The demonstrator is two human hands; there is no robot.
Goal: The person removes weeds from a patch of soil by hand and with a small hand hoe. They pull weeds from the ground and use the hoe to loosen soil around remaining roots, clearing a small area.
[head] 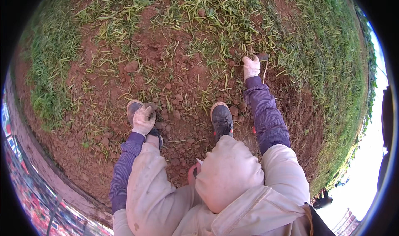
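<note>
My left hand (144, 120), in a pale, soil-stained glove, is low beside my left shoe (132, 108), its fingers curled. Whether anything is inside them is hidden. Farther out to the right, my right hand (251, 66), also gloved, reaches down to the soil among cut stems, fingers bent. Against its right side is a small dark object (262, 57), too unclear to name. A thin pale strip (265, 71) runs down from near that object toward my sleeve. My right shoe (221, 119) stands on reddish soil (187, 92) strewn with clods.
Cut green stalks (218, 24) litter the ground ahead, and taller greenery (336, 64) runs along the right. A pale ledge (50, 173) curves along the left edge. A reddish object (194, 173) shows beneath my legs. A dark figure (322, 201) is far off at lower right.
</note>
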